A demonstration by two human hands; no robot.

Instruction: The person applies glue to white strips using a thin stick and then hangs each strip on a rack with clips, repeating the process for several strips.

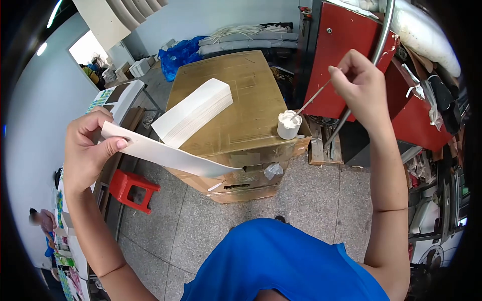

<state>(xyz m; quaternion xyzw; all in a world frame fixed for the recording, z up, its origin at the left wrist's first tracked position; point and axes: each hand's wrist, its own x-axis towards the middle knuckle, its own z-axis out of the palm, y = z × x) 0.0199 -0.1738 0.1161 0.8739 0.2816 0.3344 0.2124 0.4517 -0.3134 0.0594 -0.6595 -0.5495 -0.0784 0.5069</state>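
Observation:
A long white strip (175,159) is pinched at one end between the thumb and fingers of my left hand (90,145); its other end reaches out in front of the box. My right hand (360,83) is raised at the right, closed on the upper end of a thin stick (316,94). The stick's lower end is in a small white cup (289,126) of white material, at the box's near right corner. On top of the taped brown box (251,113) lies a stack of white strips (196,111).
A red stool (131,190) stands on the floor at the left. Beside it runs a long table (120,98). A red cabinet (336,50) and metal pole are at the right. Blue plastic (179,56) lies behind the box. Another person (46,220) is at the far left.

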